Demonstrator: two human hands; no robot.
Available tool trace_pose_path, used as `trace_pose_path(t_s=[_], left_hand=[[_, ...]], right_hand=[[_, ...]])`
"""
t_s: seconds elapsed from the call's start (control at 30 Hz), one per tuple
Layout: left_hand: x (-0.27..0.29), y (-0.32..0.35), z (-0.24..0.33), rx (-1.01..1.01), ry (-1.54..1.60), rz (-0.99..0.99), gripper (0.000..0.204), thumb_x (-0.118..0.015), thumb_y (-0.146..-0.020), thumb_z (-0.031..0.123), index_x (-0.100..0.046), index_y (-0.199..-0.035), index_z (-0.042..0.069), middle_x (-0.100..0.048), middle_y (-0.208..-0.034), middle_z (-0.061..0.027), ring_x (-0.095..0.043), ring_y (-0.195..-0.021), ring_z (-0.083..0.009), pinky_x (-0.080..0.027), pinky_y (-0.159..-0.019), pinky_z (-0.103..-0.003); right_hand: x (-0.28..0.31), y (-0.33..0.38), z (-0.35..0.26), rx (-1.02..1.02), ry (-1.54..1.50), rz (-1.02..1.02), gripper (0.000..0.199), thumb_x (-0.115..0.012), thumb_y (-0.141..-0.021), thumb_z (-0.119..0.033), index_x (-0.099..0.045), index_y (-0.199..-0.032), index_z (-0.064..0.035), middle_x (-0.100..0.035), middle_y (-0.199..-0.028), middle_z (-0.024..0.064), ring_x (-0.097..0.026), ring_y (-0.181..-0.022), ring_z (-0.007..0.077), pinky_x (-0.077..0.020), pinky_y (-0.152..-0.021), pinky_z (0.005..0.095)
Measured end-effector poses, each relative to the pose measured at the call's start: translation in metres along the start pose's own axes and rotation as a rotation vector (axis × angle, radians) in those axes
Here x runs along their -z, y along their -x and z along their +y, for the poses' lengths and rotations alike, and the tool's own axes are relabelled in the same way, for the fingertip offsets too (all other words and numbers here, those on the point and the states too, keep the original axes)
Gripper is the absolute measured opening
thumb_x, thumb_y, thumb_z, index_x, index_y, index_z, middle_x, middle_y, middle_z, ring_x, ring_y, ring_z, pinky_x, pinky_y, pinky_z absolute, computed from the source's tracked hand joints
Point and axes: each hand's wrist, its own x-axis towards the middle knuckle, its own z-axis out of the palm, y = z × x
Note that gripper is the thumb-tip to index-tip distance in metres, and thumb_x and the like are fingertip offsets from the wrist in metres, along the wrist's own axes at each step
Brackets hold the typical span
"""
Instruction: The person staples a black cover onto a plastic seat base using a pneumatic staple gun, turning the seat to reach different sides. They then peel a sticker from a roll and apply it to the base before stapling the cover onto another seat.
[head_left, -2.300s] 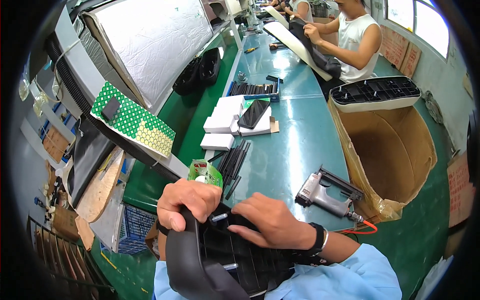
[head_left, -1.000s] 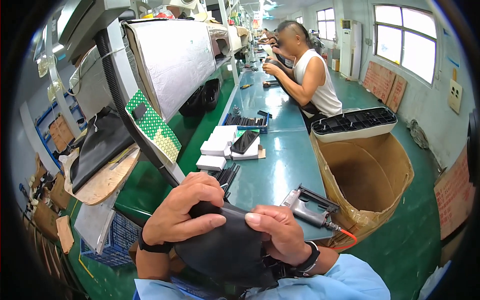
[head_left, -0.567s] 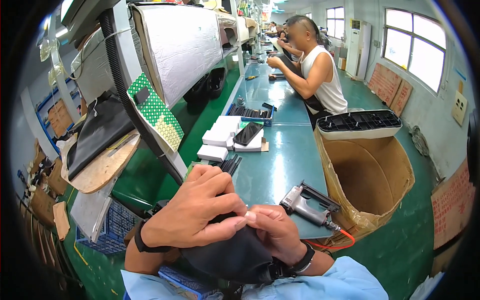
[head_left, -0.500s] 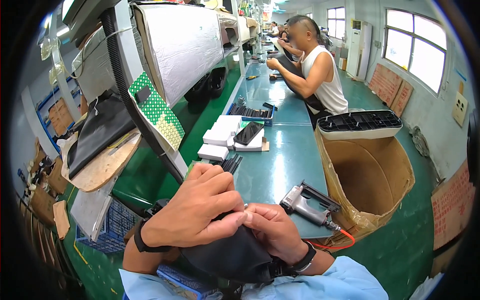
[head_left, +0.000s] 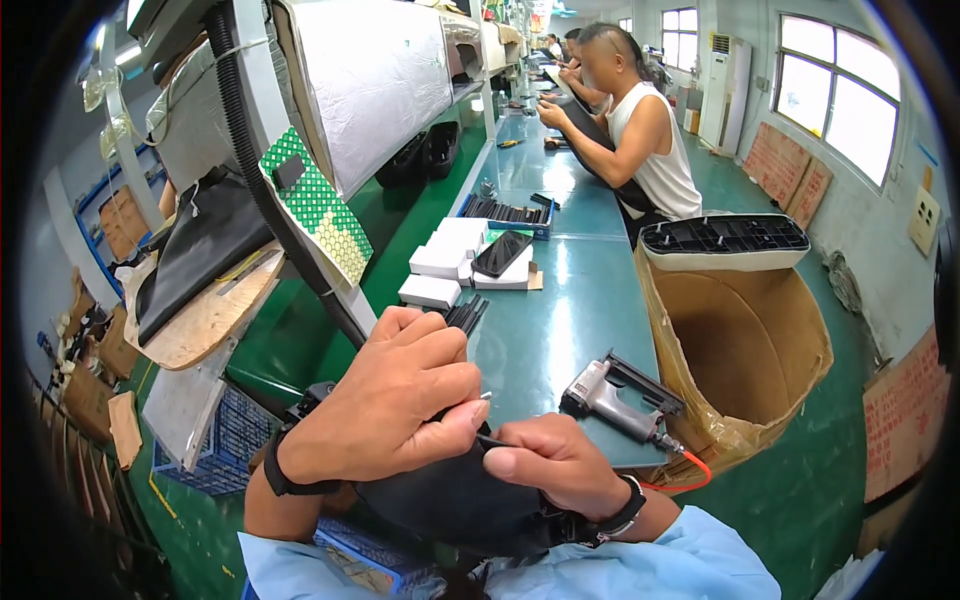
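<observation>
A black, leather-like cover [head_left: 430,508] lies bunched over my lap, below both hands. My left hand [head_left: 390,405] is closed in a fist at its upper edge, knuckles up. A small pale tip [head_left: 487,395] pokes out beside its thumb; what it belongs to is hidden. My right hand [head_left: 565,462] pinches the cover's edge between thumb and fingers, a short gap from the left thumb. On the bench to the right lies a silver and black air stapler [head_left: 618,402] with an orange hose.
White boxes [head_left: 440,262] with a black phone [head_left: 503,253] on them stand on the green bench [head_left: 530,350], near black strips [head_left: 466,314] and a blue tray [head_left: 540,230]. At right is a large cardboard box [head_left: 740,350] bearing a black-and-white padded part [head_left: 725,238]. A co-worker [head_left: 650,150] works farther along.
My right thumb and fingers have drawn away from the left thumb, toward the lower right, with the cover's edge showing between the hands. The view has shifted slightly.
</observation>
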Motion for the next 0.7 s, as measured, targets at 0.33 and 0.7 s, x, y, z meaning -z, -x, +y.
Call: trace_pose_path(t_s=[0.33,0.7], left_hand=[[0.005,-0.004,-0.006,0.012,0.077,-0.018,0.03,-0.072,-0.075,0.034,-0.058,-0.076,0.008,-0.046,-0.079,-0.0067,-0.048,-0.078,-0.0235,-0.035,-0.076,-0.035],[-0.002,-0.004,0.005,0.05,-0.026,-0.052,0.022,-0.074,-0.07,0.027,-0.065,-0.083,0.011,-0.046,-0.078,-0.0047,-0.045,-0.076,-0.0236,-0.034,-0.07,-0.035]], right_hand=[[0.012,-0.003,0.009,-0.034,-0.387,0.21,0.037,-0.058,-0.092,-0.017,-0.047,-0.059,-0.0058,-0.039,-0.057,-0.0056,-0.031,-0.053,0.004,-0.0237,-0.048,0.025],[0.009,-0.03,0.039,-0.295,-0.772,0.086,0.019,-0.054,-0.094,-0.019,-0.058,-0.08,-0.0065,-0.054,-0.076,-0.0042,-0.049,-0.067,0.0015,-0.0398,-0.058,0.0175]])
